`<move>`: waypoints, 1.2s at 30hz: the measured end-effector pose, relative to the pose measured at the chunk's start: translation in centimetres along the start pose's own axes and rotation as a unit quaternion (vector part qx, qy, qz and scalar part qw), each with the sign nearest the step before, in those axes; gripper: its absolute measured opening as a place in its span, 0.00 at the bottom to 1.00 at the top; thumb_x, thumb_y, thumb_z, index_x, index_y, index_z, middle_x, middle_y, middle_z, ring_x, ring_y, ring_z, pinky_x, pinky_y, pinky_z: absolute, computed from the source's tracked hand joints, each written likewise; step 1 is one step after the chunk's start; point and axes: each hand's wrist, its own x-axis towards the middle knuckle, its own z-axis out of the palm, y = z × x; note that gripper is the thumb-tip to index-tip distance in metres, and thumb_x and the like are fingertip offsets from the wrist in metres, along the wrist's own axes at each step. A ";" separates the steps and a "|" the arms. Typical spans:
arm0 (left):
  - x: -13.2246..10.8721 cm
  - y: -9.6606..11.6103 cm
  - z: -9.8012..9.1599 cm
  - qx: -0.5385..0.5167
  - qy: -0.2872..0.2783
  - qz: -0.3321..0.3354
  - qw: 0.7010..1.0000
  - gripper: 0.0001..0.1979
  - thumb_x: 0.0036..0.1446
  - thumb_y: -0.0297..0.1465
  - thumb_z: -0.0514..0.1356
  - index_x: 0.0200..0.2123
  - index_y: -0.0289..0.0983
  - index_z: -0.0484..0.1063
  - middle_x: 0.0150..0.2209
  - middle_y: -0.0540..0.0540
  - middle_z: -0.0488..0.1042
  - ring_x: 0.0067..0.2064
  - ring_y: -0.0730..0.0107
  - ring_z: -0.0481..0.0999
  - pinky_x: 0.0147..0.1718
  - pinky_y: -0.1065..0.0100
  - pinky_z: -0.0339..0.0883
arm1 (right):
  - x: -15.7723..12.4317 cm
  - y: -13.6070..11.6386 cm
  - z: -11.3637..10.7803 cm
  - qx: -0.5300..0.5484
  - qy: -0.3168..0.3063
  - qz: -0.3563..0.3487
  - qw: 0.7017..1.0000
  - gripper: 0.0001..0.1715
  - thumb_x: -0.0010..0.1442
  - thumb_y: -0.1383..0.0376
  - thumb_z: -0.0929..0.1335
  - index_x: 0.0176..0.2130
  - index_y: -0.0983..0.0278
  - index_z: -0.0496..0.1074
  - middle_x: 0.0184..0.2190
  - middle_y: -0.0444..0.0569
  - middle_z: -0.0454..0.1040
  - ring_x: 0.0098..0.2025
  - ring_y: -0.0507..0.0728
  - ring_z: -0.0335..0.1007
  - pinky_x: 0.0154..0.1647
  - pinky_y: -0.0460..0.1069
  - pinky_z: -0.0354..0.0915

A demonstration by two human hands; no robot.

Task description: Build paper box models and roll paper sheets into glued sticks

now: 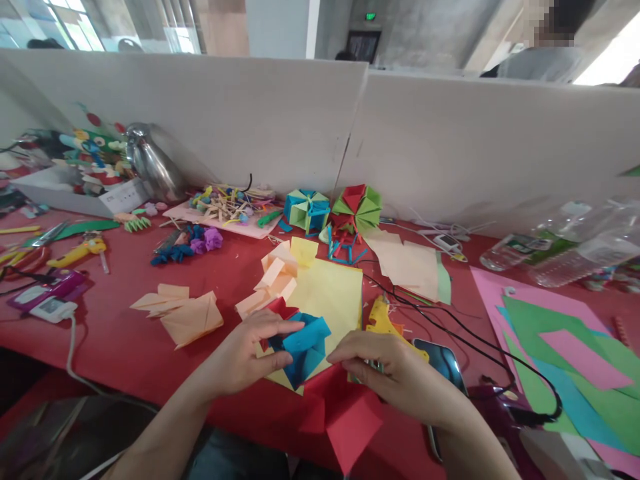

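Note:
My left hand [245, 350] has its thumb and fingers closed on a blue folded paper piece [305, 353]. Beside the fingers, a bit of red folded paper [281, 308] shows behind it. My right hand [383, 360] is to the right of the blue piece, fingers bent and thumb close to the forefinger; what they hold, if anything, is hidden. Just below it, a red folded paper piece [353, 423] lies near the table edge. A yellow sheet [340, 287] is under the work, with peach folded pieces [273, 277] at its left. A yellow glue gun [380, 313] lies behind my right hand.
More peach folded paper [193, 323] lies left. Two paper wheels [307, 212] stand by the white partition [225, 113]. A phone [440, 363] and black cables lie right, beside coloured sheets [555, 340] and plastic bottles [583, 260]. A metal jug [155, 163] stands back left.

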 end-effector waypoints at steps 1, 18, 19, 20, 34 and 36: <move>-0.1 0.0 0.0 0.001 -0.001 0.003 1.000 0.18 0.54 0.39 0.58 0.49 0.46 0.68 0.38 0.49 0.72 0.41 0.66 0.69 0.44 0.61 0.62 | -0.1 -0.1 0.0 0.006 0.008 0.016 1.000 0.12 0.58 0.71 0.62 0.38 0.58 0.72 0.34 0.44 0.74 0.35 0.50 0.70 0.35 0.44 0.65; -0.5 0.1 0.3 0.034 -0.041 0.062 0.997 0.19 0.55 0.41 0.56 0.51 0.48 0.66 0.36 0.48 0.71 0.39 0.65 0.68 0.40 0.63 0.62 | 0.7 0.0 1.0 0.074 0.158 0.095 0.980 0.03 0.51 0.65 0.68 0.29 0.62 0.69 0.24 0.41 0.72 0.26 0.51 0.68 0.27 0.45 0.63; -0.5 0.1 0.3 0.031 -0.043 0.070 0.996 0.19 0.55 0.41 0.56 0.51 0.48 0.66 0.36 0.48 0.72 0.39 0.65 0.68 0.40 0.64 0.61 | 0.7 -0.1 1.1 0.077 0.160 0.104 0.979 0.03 0.51 0.65 0.69 0.29 0.62 0.69 0.24 0.41 0.72 0.27 0.51 0.68 0.28 0.45 0.63; -0.4 0.2 0.3 0.031 -0.043 0.078 0.996 0.20 0.55 0.41 0.56 0.52 0.48 0.65 0.36 0.48 0.72 0.39 0.66 0.68 0.40 0.64 0.61 | 0.7 -0.2 1.1 0.080 0.163 0.113 0.977 0.03 0.51 0.65 0.69 0.29 0.61 0.69 0.24 0.41 0.72 0.27 0.51 0.69 0.29 0.45 0.63; -0.6 0.3 0.6 0.059 -0.047 0.102 0.992 0.20 0.56 0.33 0.58 0.53 0.48 0.63 0.37 0.50 0.71 0.39 0.67 0.67 0.41 0.63 0.60 | 1.0 0.0 1.5 0.111 0.187 0.130 0.967 0.05 0.49 0.64 0.70 0.29 0.62 0.69 0.24 0.42 0.72 0.27 0.51 0.68 0.27 0.45 0.62; -0.6 0.3 0.6 0.064 -0.049 0.110 0.991 0.21 0.56 0.33 0.58 0.53 0.47 0.63 0.37 0.49 0.71 0.39 0.67 0.67 0.41 0.63 0.59 | 1.0 0.1 1.6 0.109 0.191 0.129 0.967 0.05 0.49 0.64 0.70 0.29 0.62 0.69 0.24 0.42 0.73 0.27 0.51 0.68 0.28 0.45 0.62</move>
